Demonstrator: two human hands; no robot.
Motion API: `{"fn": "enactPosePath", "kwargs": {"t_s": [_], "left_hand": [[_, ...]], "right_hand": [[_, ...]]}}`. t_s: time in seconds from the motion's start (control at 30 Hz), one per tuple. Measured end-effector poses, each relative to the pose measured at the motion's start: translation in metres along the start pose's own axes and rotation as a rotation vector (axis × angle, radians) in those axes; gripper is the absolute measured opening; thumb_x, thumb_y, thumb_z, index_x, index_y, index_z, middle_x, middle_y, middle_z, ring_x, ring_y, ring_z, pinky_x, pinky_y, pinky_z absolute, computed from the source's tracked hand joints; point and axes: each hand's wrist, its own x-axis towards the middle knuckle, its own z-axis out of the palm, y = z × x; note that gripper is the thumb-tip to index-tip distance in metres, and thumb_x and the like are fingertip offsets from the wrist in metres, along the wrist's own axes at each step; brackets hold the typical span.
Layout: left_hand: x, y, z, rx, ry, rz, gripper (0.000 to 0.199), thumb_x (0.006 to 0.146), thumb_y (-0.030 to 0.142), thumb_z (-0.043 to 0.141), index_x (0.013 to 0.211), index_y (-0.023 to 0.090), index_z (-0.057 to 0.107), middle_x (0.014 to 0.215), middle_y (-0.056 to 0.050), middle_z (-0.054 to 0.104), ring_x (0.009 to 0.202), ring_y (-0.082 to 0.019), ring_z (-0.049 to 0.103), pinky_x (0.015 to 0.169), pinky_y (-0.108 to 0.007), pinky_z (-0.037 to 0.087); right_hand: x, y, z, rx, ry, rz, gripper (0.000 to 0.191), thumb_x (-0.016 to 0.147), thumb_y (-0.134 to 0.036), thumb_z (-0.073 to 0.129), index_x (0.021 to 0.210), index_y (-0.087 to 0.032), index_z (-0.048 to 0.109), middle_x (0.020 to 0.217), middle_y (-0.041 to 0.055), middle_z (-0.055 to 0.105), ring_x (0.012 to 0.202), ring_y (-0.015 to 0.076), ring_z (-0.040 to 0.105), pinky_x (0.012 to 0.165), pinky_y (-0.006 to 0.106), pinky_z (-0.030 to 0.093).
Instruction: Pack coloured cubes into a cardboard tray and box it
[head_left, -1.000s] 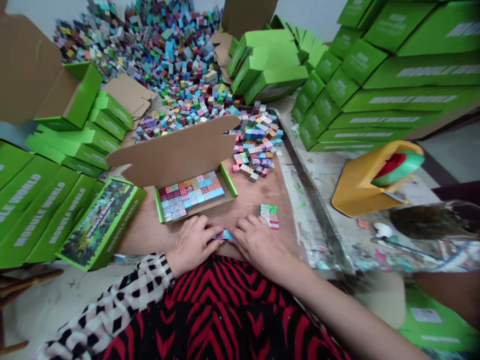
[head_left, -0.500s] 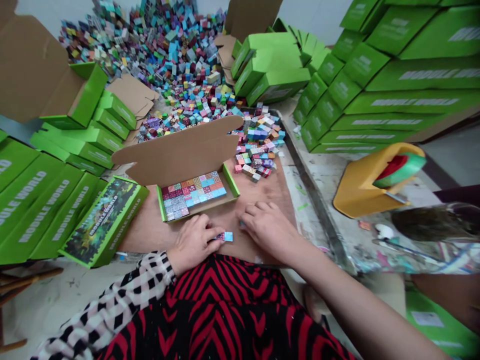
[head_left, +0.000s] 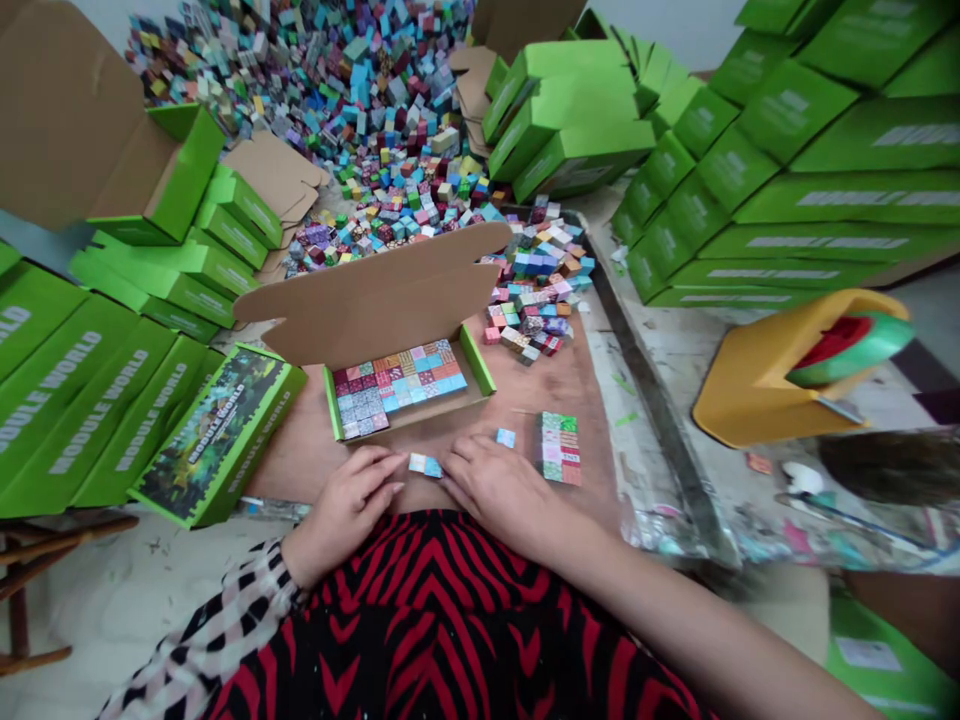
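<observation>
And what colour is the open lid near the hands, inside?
The open lid is brown inside, best in head view.

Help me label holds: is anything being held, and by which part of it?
A hold cannot be confirmed: small blocks lie between the left hand and right hand, one close at each end.

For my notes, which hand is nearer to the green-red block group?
Right. The right hand is left of the green-red block group; the left hand lies farther left.
</observation>
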Motion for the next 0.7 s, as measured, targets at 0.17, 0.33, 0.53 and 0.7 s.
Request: {"fn": "enactPosePath", "kwargs": {"t_s": [0.17, 0.33, 0.53, 0.7], "left_hand": [[-0.003, 0.013, -0.011, -0.006, 0.094, 0.031, 0.026, 0.092, 0.016, 0.049, 0.114, 0.02, 0.062, 0.099, -0.005, 0.067, 0.091, -0.013, 0.065, 0.08, -0.024, 0.054], [-0.003, 0.023, -0.027, 0.034, 0.213, 0.098, 0.036, 0.088, 0.007, 0.053, 0.12, 0.023, 0.058, 0.094, -0.003, 0.066, 0.086, -0.012, 0.064, 0.077, -0.022, 0.052], [0.015, 0.008, -0.041, 0.238, 0.317, 0.064, 0.032, 0.087, 0.01, 0.056, 0.116, 0.023, 0.06, 0.102, -0.005, 0.064, 0.094, -0.017, 0.06, 0.083, -0.033, 0.048], [0.029, -0.009, -0.043, 0.36, 0.227, 0.011, 0.023, 0.091, 0.02, 0.05, 0.11, 0.019, 0.065, 0.105, -0.008, 0.062, 0.099, -0.022, 0.057, 0.086, -0.039, 0.048]], "right_hand": [[-0.002, 0.005, -0.005, 0.046, -0.044, 0.016, 0.021, 0.094, -0.025, 0.046, 0.094, -0.018, 0.065, 0.09, 0.0065, 0.064, 0.088, 0.0217, 0.058, 0.078, 0.035, 0.048], [0.004, 0.019, -0.031, 0.182, 0.1, -0.04, 0.024, 0.095, -0.028, 0.047, 0.111, -0.02, 0.063, 0.098, 0.0058, 0.065, 0.09, 0.0185, 0.058, 0.079, 0.032, 0.046], [0.054, 0.031, -0.062, -0.324, 0.021, -0.097, 0.017, 0.091, -0.02, 0.051, 0.097, -0.02, 0.068, 0.092, 0.0084, 0.065, 0.088, 0.0237, 0.057, 0.076, 0.036, 0.039], [0.089, 0.029, -0.065, -0.371, -0.169, -0.184, 0.016, 0.086, -0.016, 0.055, 0.089, -0.021, 0.071, 0.085, 0.0069, 0.066, 0.078, 0.0196, 0.059, 0.069, 0.031, 0.037]]}}
